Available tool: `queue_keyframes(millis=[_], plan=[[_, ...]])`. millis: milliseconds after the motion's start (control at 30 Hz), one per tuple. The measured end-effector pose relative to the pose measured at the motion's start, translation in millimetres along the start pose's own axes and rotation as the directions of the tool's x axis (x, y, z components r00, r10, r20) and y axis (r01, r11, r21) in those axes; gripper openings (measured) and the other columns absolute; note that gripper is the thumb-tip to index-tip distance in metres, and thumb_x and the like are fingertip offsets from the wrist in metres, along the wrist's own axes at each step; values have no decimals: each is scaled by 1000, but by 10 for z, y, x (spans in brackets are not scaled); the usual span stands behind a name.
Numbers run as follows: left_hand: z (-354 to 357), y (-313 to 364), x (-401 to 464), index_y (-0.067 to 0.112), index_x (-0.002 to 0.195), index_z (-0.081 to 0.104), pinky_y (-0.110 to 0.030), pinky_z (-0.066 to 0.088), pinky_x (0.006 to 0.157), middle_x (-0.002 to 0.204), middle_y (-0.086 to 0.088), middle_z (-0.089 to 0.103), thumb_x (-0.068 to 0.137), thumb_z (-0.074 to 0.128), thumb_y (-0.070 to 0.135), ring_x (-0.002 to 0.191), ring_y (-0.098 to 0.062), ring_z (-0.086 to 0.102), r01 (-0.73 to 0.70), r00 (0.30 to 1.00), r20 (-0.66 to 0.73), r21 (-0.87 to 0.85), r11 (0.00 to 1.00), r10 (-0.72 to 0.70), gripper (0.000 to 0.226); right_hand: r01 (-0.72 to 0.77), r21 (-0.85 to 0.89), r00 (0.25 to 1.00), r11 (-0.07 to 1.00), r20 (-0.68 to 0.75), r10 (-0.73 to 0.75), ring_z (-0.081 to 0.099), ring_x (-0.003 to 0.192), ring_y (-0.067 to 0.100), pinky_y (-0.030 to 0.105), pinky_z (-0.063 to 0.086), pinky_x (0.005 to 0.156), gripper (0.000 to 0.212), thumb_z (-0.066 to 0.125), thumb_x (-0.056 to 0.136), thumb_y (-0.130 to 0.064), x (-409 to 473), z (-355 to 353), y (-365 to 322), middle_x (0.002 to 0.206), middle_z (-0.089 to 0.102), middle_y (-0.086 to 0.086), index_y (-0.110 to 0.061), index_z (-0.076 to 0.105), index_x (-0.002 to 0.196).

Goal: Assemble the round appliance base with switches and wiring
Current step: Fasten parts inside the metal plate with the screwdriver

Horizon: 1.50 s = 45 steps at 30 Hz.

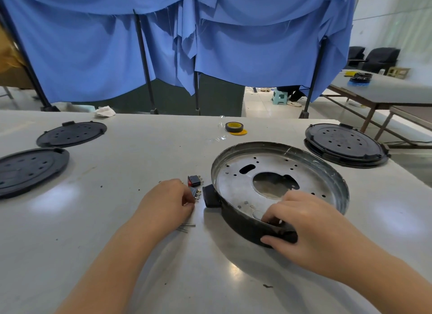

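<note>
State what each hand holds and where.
Left hand pinches a small switch by its body. Right hand grips the round base at its near rim.

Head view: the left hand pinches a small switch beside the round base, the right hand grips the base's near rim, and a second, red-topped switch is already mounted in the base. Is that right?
Not quite. In the head view the red-topped switch lies loose on the table, just outside the round base, not mounted in it. The rest holds: the left hand pinches a small switch and the right hand grips the near rim.

left black cover (pixel 30 171) cut by frame edge, pinched switch (pixel 196 193) partly hidden by fingers (pixel 187 200)
</note>
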State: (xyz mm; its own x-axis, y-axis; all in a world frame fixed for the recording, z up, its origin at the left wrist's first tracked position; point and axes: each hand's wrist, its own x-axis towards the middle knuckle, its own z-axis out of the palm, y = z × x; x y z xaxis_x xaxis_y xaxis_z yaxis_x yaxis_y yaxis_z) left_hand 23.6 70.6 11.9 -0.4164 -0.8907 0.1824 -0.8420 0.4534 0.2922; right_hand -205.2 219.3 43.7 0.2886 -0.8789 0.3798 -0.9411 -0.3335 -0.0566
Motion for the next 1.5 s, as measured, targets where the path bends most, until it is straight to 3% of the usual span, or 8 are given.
queue_keyframes(millis=[333,467,567,833,1100,1233,1367,1500], plan=[[27,0,-23,24,96,65,-27,44,83,98,8,60,92,55,17,99,-12,51,-96,994,53,-35,995,98,13,4,-9,1000,1000,12,-4,50,66,10,21,40,59,18,70,73,-42,6,-3,-1,64,55,-18,-28,59,75],[7,17,-33,24,95,63,-18,39,68,93,10,63,92,54,15,81,-5,51,-104,994,33,-108,989,109,13,8,-10,998,1000,-58,-9,47,62,10,19,37,55,21,64,78,-44,79,-93,33,61,50,-16,-25,59,73],[-39,60,-39,31,83,63,-9,38,62,81,15,66,90,60,15,74,2,57,-85,996,11,-288,954,92,17,-13,-31,993,999,-122,9,47,58,12,26,41,50,29,57,82,-44,181,-201,73,58,50,-11,-19,58,68],[-166,342,-114,23,76,75,-16,52,67,74,6,74,86,70,15,71,-7,69,-11,1000,-18,-770,638,-5,14,-159,124,963,979,-199,182,52,64,9,28,43,56,29,53,78,-51,473,-492,237,68,56,-9,-23,59,83],[-323,577,-237,32,79,79,-9,50,66,82,3,77,78,76,16,78,-7,72,28,997,1,-940,339,-81,17,-182,403,910,897,-276,309,60,63,11,41,53,60,25,59,80,-47,628,-719,322,65,63,-3,-22,61,76],[-445,636,-309,29,78,79,-9,49,63,78,2,77,73,78,19,73,-8,72,-116,978,-158,-954,275,-136,11,-157,486,896,860,-295,330,62,64,21,42,52,62,33,63,81,-44,610,-759,283,67,64,7,-11,63,76],[-448,762,-404,32,82,78,-9,49,65,78,12,76,73,75,25,73,-2,70,-350,904,-410,-871,346,-119,11,-134,527,894,840,-302,332,62,68,29,41,49,65,38,64,82,-41,615,-775,203,72,64,17,-4,62,78],[-402,806,-434,29,84,76,-8,49,70,82,16,74,77,71,24,77,-1,69,-497,813,-579,-749,439,-67,10,-120,512,904,851,-298,307,60,64,25,33,46,58,34,65,83,-38,629,-764,74,65,60,11,-7,60,71]])
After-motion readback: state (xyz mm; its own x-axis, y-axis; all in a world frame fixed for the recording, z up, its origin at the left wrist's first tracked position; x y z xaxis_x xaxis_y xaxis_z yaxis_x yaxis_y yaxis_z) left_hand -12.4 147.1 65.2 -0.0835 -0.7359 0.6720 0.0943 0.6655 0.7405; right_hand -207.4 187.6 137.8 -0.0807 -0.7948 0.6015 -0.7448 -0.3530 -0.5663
